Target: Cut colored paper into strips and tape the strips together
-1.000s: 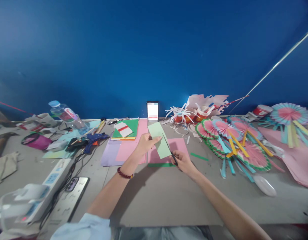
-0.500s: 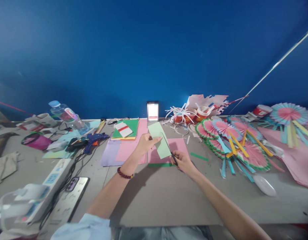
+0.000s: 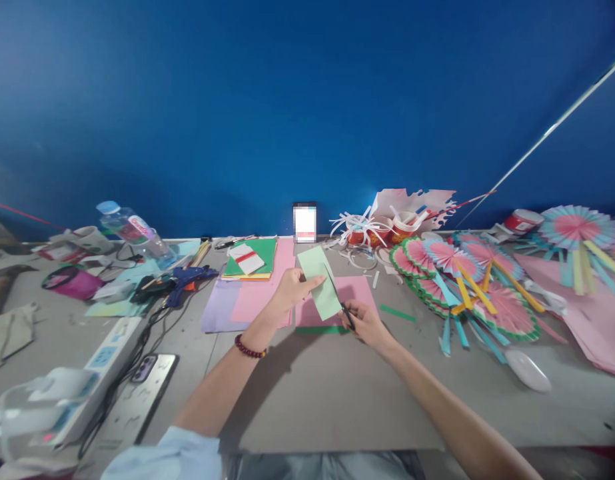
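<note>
Between thumb and fingers, my left hand (image 3: 293, 288) pinches a light green sheet of paper (image 3: 318, 280) by its left side, tilted above the table. My right hand (image 3: 363, 323) is closed round the handles of a pair of dark scissors (image 3: 347, 315). The blades lie along the right side of the green paper, where a slit shows near the edge. Beneath the paper, a pink sheet (image 3: 360, 293) rests on the table with a green strip (image 3: 320, 330) along its near edge.
Pink and blue paper fans (image 3: 452, 263) lie at the right, near a white spoon-like piece (image 3: 530, 371). On the left are a power strip (image 3: 100, 373), a phone (image 3: 147, 393), a blue glue gun (image 3: 184, 283) and a bottle (image 3: 137, 230). A lit screen (image 3: 306, 223) stands against the wall.
The green paper has shifted slightly right and down, with my left hand moving along. My right hand and the scissors have hardly moved.
</note>
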### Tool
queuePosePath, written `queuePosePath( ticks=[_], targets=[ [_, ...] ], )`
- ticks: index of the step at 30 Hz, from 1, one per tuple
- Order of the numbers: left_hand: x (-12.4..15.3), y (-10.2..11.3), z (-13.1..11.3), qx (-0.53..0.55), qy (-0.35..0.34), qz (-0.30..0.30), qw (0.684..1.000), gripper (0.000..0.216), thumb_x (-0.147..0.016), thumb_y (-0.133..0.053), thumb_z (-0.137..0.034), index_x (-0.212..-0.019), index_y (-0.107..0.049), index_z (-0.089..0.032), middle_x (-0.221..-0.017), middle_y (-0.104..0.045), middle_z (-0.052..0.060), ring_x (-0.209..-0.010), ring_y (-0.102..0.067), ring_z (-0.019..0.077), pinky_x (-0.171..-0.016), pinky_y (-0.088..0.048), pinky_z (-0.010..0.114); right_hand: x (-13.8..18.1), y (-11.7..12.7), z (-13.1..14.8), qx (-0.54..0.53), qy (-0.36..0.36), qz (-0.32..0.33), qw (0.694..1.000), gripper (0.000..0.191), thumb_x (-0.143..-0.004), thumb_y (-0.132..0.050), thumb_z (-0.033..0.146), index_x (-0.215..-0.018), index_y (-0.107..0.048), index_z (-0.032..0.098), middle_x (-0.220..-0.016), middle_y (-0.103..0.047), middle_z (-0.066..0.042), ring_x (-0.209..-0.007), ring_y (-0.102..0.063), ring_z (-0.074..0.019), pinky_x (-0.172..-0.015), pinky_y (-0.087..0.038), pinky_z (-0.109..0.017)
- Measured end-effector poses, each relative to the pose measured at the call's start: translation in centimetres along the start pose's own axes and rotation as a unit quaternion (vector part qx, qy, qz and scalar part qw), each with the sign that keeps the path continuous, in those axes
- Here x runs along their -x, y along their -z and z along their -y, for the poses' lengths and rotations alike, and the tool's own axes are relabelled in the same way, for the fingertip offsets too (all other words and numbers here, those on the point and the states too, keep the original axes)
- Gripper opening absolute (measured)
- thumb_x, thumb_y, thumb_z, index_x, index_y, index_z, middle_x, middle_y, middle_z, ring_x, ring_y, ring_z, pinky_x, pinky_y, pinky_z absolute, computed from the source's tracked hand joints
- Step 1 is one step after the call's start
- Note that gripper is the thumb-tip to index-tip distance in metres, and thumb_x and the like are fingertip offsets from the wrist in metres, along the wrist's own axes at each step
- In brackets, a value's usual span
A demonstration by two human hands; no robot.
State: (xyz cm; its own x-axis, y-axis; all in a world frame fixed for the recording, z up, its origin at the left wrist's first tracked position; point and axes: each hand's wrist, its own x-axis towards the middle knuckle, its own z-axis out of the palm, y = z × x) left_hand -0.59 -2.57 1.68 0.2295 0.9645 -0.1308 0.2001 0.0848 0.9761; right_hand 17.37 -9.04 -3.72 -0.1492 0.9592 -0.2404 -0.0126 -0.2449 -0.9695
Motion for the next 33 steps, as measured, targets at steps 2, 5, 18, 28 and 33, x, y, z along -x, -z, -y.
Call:
queuePosePath(
  ticks=[2,5,18,28,33],
  targets=[
    [-0.06,-0.02,0.07,0.002,0.001,-0.001,1.0,0.043,-0.061,-0.077,-0.052,-0.053,-0.05,-0.019,-0.048,-0.043,0.0,-0.045,-0.033,0.0094,-0.045,-0.021,0.028,-0.08,0.06,-0.12,0.006,0.003,0.001,1.0,0.037,-0.063,-0.07,0.048,-0.066,-0.048,0.019,-0.045,-0.047,0.008,-0.032,-0.027,-0.0018,-0.031,-0.017,-0.016],
    [-0.01,-0.07,-0.01,0.003,0.007,-0.004,1.0,0.043,-0.061,-0.077,-0.052,-0.053,-0.051,-0.019,-0.049,-0.042,0.0,-0.045,-0.031,0.009,-0.045,-0.021,0.028,-0.16,0.13,-0.25,0.013,0.0,0.001,1.0,0.037,-0.063,-0.068,0.049,-0.066,-0.048,0.019,-0.045,-0.047,0.008,-0.032,-0.026,-0.0016,-0.032,-0.018,-0.016],
    [-0.08,-0.18,0.44,-0.012,0.0,0.017,1.0,0.042,-0.066,-0.074,-0.051,-0.055,-0.052,-0.017,-0.049,-0.044,0.001,-0.047,-0.033,0.0092,-0.045,-0.022,0.027,-0.11,0.06,-0.18,0.011,-0.004,-0.004,1.0,0.033,-0.065,-0.069,0.046,-0.069,-0.049,0.019,-0.049,-0.051,0.005,-0.032,-0.028,-0.0029,-0.031,-0.017,-0.018],
    [-0.03,-0.22,0.44,-0.014,-0.003,0.011,1.0,0.045,-0.062,-0.073,-0.054,-0.057,-0.051,-0.015,-0.048,-0.042,-0.003,-0.044,-0.033,0.0063,-0.041,-0.021,0.022,-0.42,0.18,-0.81,0.018,0.01,-0.005,1.0,0.036,-0.064,-0.068,0.049,-0.066,-0.047,0.019,-0.046,-0.05,0.007,-0.034,-0.033,-0.003,-0.034,-0.023,-0.017],
    [-0.03,-0.2,0.35,-0.009,-0.003,0.014,1.0,0.043,-0.063,-0.074,-0.052,-0.058,-0.055,-0.014,-0.048,-0.043,-0.003,-0.045,-0.032,0.0065,-0.042,-0.022,0.022,-0.21,0.05,-0.25,0.009,0.001,-0.009,1.0,0.038,-0.062,-0.07,0.05,-0.066,-0.048,0.019,-0.046,-0.05,0.008,-0.033,-0.033,-0.0026,-0.033,-0.022,-0.017]
  ],
)
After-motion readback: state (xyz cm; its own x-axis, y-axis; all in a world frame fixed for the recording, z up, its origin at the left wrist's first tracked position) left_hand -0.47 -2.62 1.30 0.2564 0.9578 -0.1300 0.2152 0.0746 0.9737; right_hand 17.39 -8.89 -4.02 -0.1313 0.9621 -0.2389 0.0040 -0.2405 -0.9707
